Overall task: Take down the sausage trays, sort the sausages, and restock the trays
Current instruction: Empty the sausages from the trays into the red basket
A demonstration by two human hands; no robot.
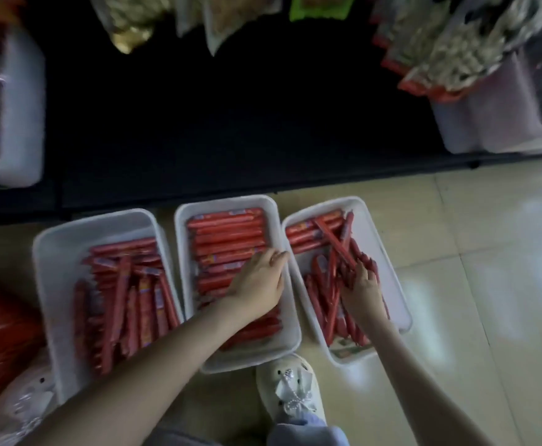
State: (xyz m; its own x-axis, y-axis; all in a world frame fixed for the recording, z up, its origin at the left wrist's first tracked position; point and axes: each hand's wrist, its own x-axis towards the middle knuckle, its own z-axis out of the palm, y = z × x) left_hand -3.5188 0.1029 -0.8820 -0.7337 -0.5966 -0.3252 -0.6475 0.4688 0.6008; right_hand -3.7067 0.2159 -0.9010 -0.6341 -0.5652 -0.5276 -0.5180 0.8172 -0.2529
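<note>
Three white trays of red sausages stand side by side on the floor: a left tray (54,252), a middle tray (182,226) and a right tray (388,252). The middle tray's sausages (227,233) lie in neat rows; those in the left tray (125,284) and the right tray (327,284) lie jumbled. My left hand (256,284) rests flat on the middle tray's sausages, fingers straight, pointing toward the right tray. My right hand (362,289) is in the right tray, its fingers curled into the loose sausages.
A dark low shelf (215,130) runs behind the trays, with white bins at its left (22,123) and right (488,123) and hanging snack packets (440,43) above. My white shoe (289,391) stands just in front of the middle tray. Tiled floor (488,268) spreads to the right.
</note>
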